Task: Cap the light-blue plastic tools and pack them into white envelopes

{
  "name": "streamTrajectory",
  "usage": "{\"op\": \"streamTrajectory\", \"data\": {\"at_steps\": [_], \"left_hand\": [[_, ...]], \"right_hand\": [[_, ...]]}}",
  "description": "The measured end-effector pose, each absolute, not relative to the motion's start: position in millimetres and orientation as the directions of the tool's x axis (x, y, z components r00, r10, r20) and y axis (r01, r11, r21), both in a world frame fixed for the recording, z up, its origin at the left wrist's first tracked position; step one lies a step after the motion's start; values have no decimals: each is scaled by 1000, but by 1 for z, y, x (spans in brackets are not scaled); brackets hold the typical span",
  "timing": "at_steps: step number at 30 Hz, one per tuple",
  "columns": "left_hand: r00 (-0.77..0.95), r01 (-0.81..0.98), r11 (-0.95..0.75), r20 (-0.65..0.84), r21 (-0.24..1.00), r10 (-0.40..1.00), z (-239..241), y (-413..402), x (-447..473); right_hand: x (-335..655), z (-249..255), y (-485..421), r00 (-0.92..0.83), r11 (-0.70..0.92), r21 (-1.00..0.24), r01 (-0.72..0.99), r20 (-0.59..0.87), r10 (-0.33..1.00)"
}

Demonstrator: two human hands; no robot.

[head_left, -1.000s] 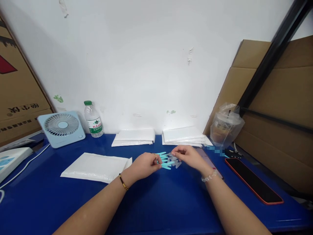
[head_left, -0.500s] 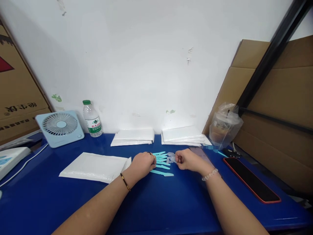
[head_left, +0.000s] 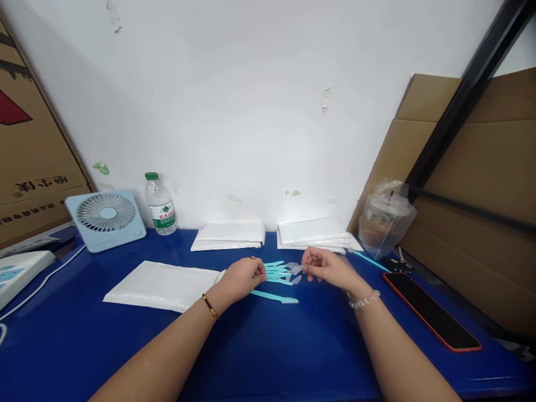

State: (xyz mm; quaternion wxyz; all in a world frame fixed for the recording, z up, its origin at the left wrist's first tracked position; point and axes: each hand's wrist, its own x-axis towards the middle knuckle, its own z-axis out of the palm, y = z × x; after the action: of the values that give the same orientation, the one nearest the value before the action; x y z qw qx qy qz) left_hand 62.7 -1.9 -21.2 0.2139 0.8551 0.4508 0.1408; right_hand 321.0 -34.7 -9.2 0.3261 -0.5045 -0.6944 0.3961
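Note:
My left hand (head_left: 243,277) is closed around the handles of several thin turquoise eyebrow razors (head_left: 276,275), their ends fanned out to the right. Clear plastic caps (head_left: 296,280) cover some of those ends. Fingers of my right hand (head_left: 326,269) pinch at the tip of one clear cap (head_left: 296,270); whether that cap is still on its razor I cannot tell. Below the bunch, a single turquoise razor (head_left: 272,296) lies on the blue table (head_left: 268,346), its left end near my left hand.
A white mailer (head_left: 161,285) lies at left. Two white mailer stacks (head_left: 228,234) (head_left: 312,231) rest against the wall. Another turquoise strip (head_left: 368,259) and a red-edged phone (head_left: 431,310) are at right, near a bagged drink cup (head_left: 385,218). A fan (head_left: 108,220) and bottle (head_left: 161,206) stand back left.
My right hand has lifted slightly and its fingers have loosened. The clear caps look more spread out. My left hand has shifted a little left, showing more of the loose razor.

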Motion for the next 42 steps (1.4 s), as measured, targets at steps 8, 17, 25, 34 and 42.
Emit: {"op": "streamTrajectory", "data": {"at_steps": [8, 17, 25, 34, 42], "left_hand": [[526, 675, -467, 72, 571, 848, -22, 3, 61], [522, 662, -460, 76, 592, 849, -21, 0, 65], [512, 665, -463, 93, 586, 854, -18, 0, 64], [524, 644, -456, 80, 614, 848, -17, 0, 63], [633, 645, -471, -76, 602, 771, -20, -8, 66]], "right_hand": [[318, -9, -34, -221, 148, -964, 222, 98, 970], [303, -14, -36, -268, 114, -978, 176, 64, 961], [308, -12, -36, -237, 121, -973, 194, 73, 969], [301, -11, -36, -218, 128, -976, 177, 88, 972], [312, -19, -33, -353, 199, -860, 470, 24, 935]]}}
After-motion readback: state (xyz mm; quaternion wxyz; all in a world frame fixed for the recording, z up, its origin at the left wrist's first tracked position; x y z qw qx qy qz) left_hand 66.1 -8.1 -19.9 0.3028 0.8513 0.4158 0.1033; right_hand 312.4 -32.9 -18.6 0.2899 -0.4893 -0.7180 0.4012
